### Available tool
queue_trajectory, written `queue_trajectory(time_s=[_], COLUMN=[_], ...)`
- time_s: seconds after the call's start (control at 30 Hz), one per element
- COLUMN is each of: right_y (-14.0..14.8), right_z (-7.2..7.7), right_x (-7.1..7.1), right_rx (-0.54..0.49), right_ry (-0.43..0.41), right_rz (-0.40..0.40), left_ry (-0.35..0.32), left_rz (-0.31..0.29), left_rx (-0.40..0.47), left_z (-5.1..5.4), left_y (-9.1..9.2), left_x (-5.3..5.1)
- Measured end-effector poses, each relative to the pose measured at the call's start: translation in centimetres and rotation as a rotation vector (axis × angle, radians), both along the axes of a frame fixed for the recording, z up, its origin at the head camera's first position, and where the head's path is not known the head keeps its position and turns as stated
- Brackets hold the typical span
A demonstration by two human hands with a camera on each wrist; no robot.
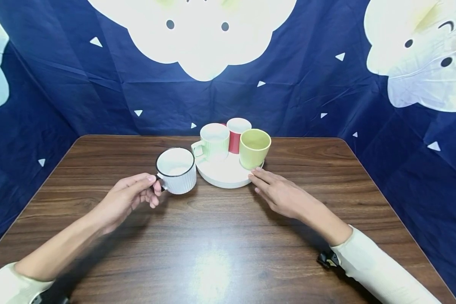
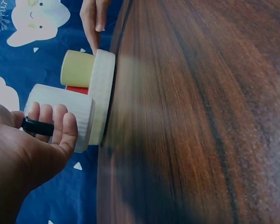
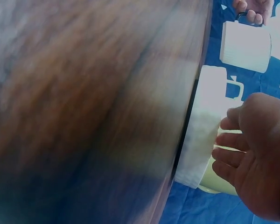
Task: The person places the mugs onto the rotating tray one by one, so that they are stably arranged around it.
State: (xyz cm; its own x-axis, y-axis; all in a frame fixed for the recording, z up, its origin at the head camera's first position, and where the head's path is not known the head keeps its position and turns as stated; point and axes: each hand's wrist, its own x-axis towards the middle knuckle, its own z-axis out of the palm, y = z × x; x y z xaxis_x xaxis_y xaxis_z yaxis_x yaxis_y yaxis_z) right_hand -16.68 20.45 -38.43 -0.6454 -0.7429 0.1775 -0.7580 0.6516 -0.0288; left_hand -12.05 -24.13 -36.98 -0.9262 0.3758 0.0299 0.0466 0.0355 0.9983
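My left hand (image 1: 127, 196) grips the black handle of a white ribbed mug (image 1: 180, 181) with a dark rim. In the right wrist view this mug (image 3: 246, 46) is held up off the table, left of a round white tray (image 1: 228, 181). On the tray are a pale green mug (image 1: 216, 150) with its handle to the left, a red cup (image 1: 234, 142) partly hidden behind, and a yellow-green cup (image 1: 252, 154) at the right. My right hand (image 1: 283, 194) has its fingers extended at the tray's right front rim, just before the yellow-green cup.
The tray stands on a brown wooden table (image 1: 167, 261), toward its far edge. Behind hangs a dark blue cloth (image 1: 308, 93) with white cloud figures. A black device (image 1: 328, 259) is strapped at my right sleeve.
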Motion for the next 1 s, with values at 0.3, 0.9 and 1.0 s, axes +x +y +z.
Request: queue_trajectory(time_s=[0.3,0.9,1.0], right_y=[0.2,0.2,0.1], right_z=[0.0,0.3,0.3], right_x=[-0.2,-0.1,0.0], right_rx=[0.006,0.014,0.026], right_ry=[0.007,-0.099,-0.130], right_rz=[0.020,0.021,0.007], left_ry=[0.011,0.011,0.015], left_rz=[-0.002,0.002,0.004], left_rx=[0.003,0.046,0.059], left_z=[0.3,0.7,0.7], left_y=[0.5,2.9,3.4], left_x=[-0.1,-1.0,-1.3])
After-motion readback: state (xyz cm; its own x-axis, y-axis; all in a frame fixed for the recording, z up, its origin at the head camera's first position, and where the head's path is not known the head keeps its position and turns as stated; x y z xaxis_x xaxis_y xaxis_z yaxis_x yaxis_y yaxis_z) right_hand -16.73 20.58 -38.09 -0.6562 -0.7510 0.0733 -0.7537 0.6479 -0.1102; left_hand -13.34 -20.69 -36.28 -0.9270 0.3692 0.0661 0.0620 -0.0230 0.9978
